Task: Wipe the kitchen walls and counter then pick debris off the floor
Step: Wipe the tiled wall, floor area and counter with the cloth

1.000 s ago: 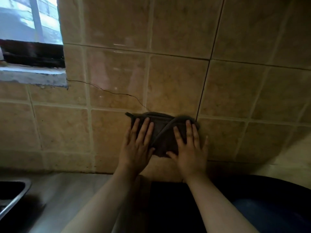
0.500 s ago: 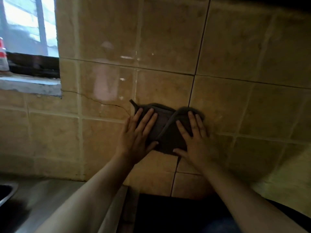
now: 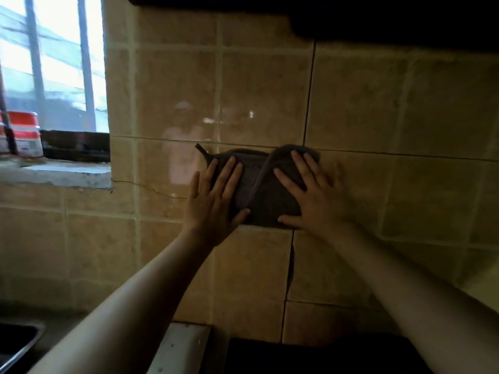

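A dark grey cloth (image 3: 263, 195) lies flat against the tan tiled wall (image 3: 378, 109), a small loop sticking up at its top left corner. My left hand (image 3: 213, 201) presses on the cloth's left half with straight, spread fingers. On the right half my right hand (image 3: 313, 195) presses the same way, fingers spread. Both palms overlap the cloth's lower edge. The metal counter (image 3: 181, 346) shows at the bottom between my forearms.
A window (image 3: 51, 63) with bars is at the upper left, a red and white container (image 3: 25, 133) on its sill. A sink corner (image 3: 16, 344) is at the lower left. A dark overhang (image 3: 378, 17) crosses the top right, and a black surface (image 3: 310, 357) lies below.
Both hands have slid the cloth up the wall, from the tile row near the counter to one row higher. The view has tilted up with them.
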Available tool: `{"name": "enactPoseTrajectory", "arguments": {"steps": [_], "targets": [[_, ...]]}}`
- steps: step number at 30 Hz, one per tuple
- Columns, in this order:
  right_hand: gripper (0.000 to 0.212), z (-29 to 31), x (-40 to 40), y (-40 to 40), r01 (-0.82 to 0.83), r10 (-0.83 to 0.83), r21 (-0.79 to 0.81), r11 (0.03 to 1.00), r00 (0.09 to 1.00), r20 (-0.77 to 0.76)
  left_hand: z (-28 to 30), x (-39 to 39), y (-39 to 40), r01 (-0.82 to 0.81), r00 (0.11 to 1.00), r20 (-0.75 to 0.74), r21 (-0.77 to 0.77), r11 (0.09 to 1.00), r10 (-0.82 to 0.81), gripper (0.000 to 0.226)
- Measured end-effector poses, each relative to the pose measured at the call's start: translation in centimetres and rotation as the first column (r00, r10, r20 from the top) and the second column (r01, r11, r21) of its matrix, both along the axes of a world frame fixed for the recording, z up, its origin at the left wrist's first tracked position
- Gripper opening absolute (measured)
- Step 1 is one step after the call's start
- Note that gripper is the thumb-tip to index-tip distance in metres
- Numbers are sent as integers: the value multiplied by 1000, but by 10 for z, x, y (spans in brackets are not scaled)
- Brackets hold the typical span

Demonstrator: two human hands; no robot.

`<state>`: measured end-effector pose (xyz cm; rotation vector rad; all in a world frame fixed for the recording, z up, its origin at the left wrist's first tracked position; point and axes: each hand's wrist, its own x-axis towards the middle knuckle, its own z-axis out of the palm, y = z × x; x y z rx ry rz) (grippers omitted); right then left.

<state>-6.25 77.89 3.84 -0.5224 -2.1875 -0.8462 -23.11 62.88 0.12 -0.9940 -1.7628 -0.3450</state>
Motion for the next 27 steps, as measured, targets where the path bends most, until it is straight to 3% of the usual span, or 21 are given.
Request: {"name": "enactPoseTrajectory", "arguments": {"steps": [9,16,27], "targets": [[99,39,10,-10,43,-34,-72,996,992,121,32,1,1,3,1000,12,-11,1000,-3,83],[98,73,4,-14,38,-33,-74,997,997,71,74,8,-8,-98,994,33,-62,993,100,88],[100,120,6,-17,113,-109,-68,991,993,50,124,18,-3,-74,996,38,-48,996,76,89]]}}
